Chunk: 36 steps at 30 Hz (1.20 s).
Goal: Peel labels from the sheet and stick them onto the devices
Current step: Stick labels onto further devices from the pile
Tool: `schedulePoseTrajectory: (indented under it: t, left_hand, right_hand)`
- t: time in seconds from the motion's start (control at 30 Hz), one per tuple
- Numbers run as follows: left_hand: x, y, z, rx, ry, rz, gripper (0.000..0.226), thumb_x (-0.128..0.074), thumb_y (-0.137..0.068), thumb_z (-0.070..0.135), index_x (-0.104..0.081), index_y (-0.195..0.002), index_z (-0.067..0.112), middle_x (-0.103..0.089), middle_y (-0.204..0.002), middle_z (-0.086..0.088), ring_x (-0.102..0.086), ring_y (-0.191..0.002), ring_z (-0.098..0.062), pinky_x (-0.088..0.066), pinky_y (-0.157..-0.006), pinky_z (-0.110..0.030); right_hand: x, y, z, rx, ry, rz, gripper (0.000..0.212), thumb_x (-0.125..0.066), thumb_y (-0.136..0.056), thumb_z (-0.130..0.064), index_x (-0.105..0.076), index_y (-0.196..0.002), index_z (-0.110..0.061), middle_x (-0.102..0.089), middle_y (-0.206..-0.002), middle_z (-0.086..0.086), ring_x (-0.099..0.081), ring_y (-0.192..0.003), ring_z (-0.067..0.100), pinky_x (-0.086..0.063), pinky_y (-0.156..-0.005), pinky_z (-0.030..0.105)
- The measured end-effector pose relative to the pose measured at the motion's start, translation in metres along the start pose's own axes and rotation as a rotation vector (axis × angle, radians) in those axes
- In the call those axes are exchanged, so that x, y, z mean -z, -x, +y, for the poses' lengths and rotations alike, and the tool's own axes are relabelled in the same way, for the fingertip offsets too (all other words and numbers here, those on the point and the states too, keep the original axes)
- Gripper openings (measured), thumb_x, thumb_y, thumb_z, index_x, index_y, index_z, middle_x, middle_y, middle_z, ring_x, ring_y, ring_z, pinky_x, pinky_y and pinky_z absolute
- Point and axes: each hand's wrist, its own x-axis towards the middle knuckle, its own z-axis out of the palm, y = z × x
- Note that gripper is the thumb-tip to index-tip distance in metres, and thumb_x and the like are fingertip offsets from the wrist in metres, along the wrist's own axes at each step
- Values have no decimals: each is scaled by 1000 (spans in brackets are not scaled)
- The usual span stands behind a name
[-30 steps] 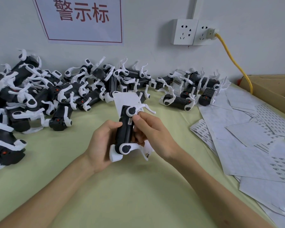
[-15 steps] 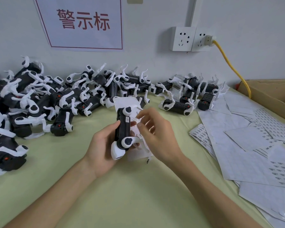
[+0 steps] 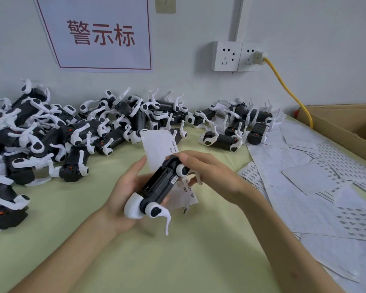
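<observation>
Head view, change: half a second ago the device (image 3: pixel 161 185) stood nearly upright in the left hand (image 3: pixel 123 193), and the right hand (image 3: pixel 216 176) had its fingertips at the device's side. Now the device lies tilted, its upper end toward the right of the frame, and the right hand has closed on that end.
Left hand fingers: curled under the device's lower end, with the thumb alongside it. They also hold the label sheet (image 3: pixel 159 142) behind the device.
Right hand fingers: thumb on top of the upper end and the other fingers curled beneath it, grasping the device.
Label sheet: white and mostly bare, showing above and below the device at centre frame.
Label: a small one (image 3: pixel 174 179) sits on the device's side edge.
Stray label: one (image 3: pixel 184 211) lies on the green table (image 3: pixel 178 261), just below the sheet.
Other devices: a large heap (image 3: pixel 72 132) at left and a smaller group (image 3: pixel 237 123) at upper centre, against the wall.
Spare sheets (image 3: pixel 304 187): spread overlapping at right.
Cardboard box (image 3: pixel 347 127): open, at the right edge; its contents cannot be seen.
</observation>
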Motion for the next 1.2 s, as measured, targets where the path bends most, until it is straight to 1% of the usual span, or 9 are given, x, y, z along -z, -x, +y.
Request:
schedulePoseTrajectory:
  t: [0.17, 0.27, 0.4, 0.5, 0.6, 0.73, 0.8, 0.93, 1.2]
  left_hand:
    - [4, -5, -1, 60, 43, 83, 68, -62, -82, 57, -76, -104, -5, -71, -107, -23, -69, -78, -35, -54, -84, -42]
    - [7, -6, 2, 47, 72, 110, 64, -60, -82, 54, -77, -102, -5, -72, -100, -24, -71, -75, -38, -58, -75, -40]
    - [10, -2, 6, -16, 112, 101, 77, -49, -85, 68, -71, -113, 0, -70, -108, -27, -70, -79, -42, -62, -68, -44]
    - [10, 0, 6, -100, 136, 73, 79, -48, -86, 67, -74, -113, -2, -67, -123, -26, -70, -98, -48, -63, -75, -51]
    - [8, -2, 4, -184, 125, 70, 80, -46, -92, 64, -63, -132, -4, -54, -142, -21, -57, -125, -44, -53, -101, -53]
    - [7, -5, 0, -268, 89, 93, 65, -50, -92, 61, -65, -113, 2, -62, -126, -28, -61, -123, -46, -55, -99, -52]
    - [9, -5, -1, -270, 77, 94, 63, -50, -92, 62, -68, -109, 3, -64, -124, -27, -60, -124, -49, -56, -97, -51]
    - [7, -8, -2, -268, 38, 99, 64, -49, -91, 62, -73, -104, 4, -65, -122, -28, -63, -119, -50, -56, -95, -52]
    - [4, -9, -1, -269, 13, 90, 59, -49, -91, 58, -73, -102, 5, -67, -115, -27, -68, -107, -46, -62, -85, -48]
  right_hand:
    - [-1, -1, 1, -23, -4, 27, 58, -47, -91, -65, -68, -125, -22, -72, -112, 6, -63, -75, 10, -49, -67, 31]
    - [8, 3, 3, -15, -9, -28, 52, -56, -93, -61, -68, -128, -24, -72, -101, -4, -63, -77, 14, -48, -63, 30]
    - [19, 7, 3, -17, -53, -171, 42, -66, -91, -35, -69, -125, -12, -70, -116, 19, -68, -87, 24, -58, -70, 34]
    - [24, 6, 2, -48, -122, -158, 43, -65, -91, -40, -70, -117, -7, -70, -112, 23, -70, -87, 28, -58, -75, 34]
    - [36, 4, 8, -144, -170, -8, 58, -58, -94, -53, -70, -118, -1, -71, -112, 24, -67, -92, 31, -57, -86, 39]
    - [67, 8, 12, -173, -540, 292, 56, -67, -85, -54, -69, -119, -9, -72, -98, 19, -71, -84, 28, -58, -69, 33]
    - [87, 15, 19, -34, -900, 488, 59, -69, -85, -52, -64, -120, -5, -70, -97, 15, -72, -92, 28, -58, -72, 32]
    - [126, 44, 37, 537, -1600, 623, 70, -56, -91, -53, -52, -141, -4, -61, -139, 20, -62, -127, 36, -45, -109, 45]
    - [117, 23, 49, -32, -1070, 1144, 25, -51, -102, -27, -66, -114, -10, -74, -118, 10, -73, -92, 21, -51, -76, 25]
